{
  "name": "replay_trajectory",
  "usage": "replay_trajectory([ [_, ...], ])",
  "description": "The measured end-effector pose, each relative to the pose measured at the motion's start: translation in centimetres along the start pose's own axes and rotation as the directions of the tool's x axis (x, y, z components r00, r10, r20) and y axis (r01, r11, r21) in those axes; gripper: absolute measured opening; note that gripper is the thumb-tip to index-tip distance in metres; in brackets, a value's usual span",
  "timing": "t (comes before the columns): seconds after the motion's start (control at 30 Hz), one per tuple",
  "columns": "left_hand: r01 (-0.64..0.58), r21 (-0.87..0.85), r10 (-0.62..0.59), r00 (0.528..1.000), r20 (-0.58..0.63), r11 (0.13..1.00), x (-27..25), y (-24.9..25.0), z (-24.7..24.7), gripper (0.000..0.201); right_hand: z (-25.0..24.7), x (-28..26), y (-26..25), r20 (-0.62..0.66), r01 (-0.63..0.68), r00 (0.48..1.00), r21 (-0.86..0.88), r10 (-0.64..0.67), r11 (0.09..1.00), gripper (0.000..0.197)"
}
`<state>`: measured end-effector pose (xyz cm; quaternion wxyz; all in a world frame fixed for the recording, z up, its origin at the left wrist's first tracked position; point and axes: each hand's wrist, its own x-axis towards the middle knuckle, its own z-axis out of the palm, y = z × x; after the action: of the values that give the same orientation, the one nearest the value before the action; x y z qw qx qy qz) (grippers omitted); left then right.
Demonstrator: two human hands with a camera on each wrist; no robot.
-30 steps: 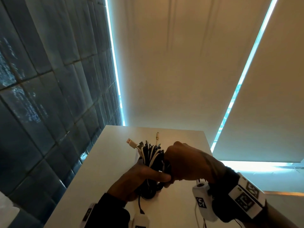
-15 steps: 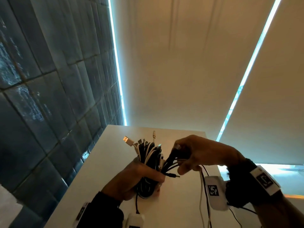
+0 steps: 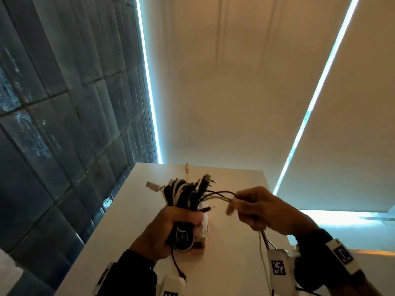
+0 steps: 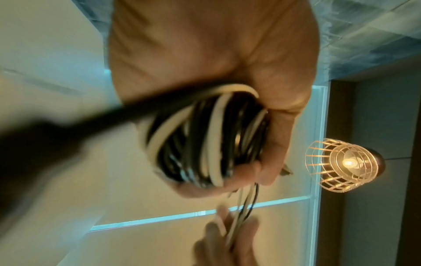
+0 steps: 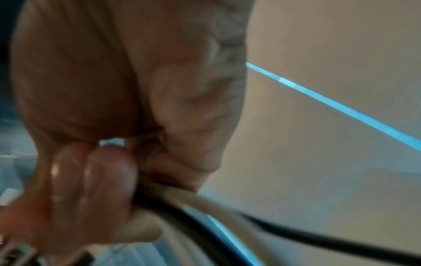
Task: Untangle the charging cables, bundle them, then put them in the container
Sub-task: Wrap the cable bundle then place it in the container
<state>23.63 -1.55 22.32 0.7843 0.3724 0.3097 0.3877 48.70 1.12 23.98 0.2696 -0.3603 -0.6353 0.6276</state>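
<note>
Head view, and the left hand [image 3: 164, 231] is wrapped tight round a thick bundle of black and white charging cables [image 3: 183, 197], fingers curled across its middle, held above the white bench [image 3: 230, 242]. Plug ends fan out of the top of the bundle, a white USB plug [image 3: 152, 185] sticking out to the left, and a coiled loop hangs below the fist. Off to the right, the right hand [image 3: 263, 210] pinches a few loose black and white strands [image 3: 220, 195] that run from the bundle across the gap between the hands, with their tails dropping below the palm. Left wrist view shows the coil [image 4: 205, 140] packed against the palm, thumb clamped over it, though the picture is blurred. Right wrist view, blurred too: fingertips [image 5: 107, 172] pressed on a pale cable and a black one. A small clear box-like object [image 3: 203, 236] sits on the bench just behind the left fist; what it is I cannot tell. Dark tiled wall [image 3: 53, 124] on the left, pale roller blinds [image 3: 235, 82] ahead, a wire-caged lamp [image 4: 341, 163] glowing.
</note>
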Motion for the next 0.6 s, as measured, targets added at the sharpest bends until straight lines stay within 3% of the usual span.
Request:
replay_trajectory([
  [0.07,-0.043,-0.12,0.046,0.999,0.028,0.992,-0.4,0.6,-1.0,0.04,-0.8,-0.7,2.2,0.053,-0.049,0.998,0.127,0.042,0.991,0.039],
  [0.13,-0.064,-0.133,0.073,0.995,0.064,0.989,-0.8,0.9,-1.7,0.042,-1.6,-1.2,3.8,0.011,-0.068,0.998,0.282,0.067,0.957,0.045],
  [0.2,-0.072,-0.101,0.079,0.995,0.068,0.992,-0.8,0.6,-1.8,0.042,-1.7,-1.2,4.1,-0.134,-0.033,0.987,0.35,0.085,0.936,0.045],
  [0.27,-0.06,-0.086,0.062,0.998,0.028,0.994,-0.4,0.1,-1.4,0.035,-0.9,-0.7,3.0,-0.343,0.057,0.938,0.309,0.055,0.949,0.043],
  [0.33,-0.037,-0.087,0.033,0.998,-0.044,0.995,0.3,-0.3,-0.7,0.029,0.7,0.1,1.3,-0.563,0.157,0.825,0.157,-0.042,0.975,0.035],
  [0.4,-0.029,-0.118,0.017,0.995,-0.103,0.993,1.0,-0.8,0.1,0.028,2.9,1.1,-0.5,-0.663,0.192,0.72,-0.093,-0.204,0.977,0.022],
  [0.5,-0.071,-0.22,0.048,0.993,-0.111,0.973,1.9,-1.1,1.1,0.046,6.5,2.3,-2.1,-0.567,0.183,0.677,-0.487,-0.469,0.854,0.019],
  [0.6,-0.14,-0.24,0.115,0.987,-0.116,0.961,2.2,-1.0,1.4,0.07,9.0,3.2,-2.3,-0.376,0.227,0.693,-0.696,-0.615,0.681,0.027],
])
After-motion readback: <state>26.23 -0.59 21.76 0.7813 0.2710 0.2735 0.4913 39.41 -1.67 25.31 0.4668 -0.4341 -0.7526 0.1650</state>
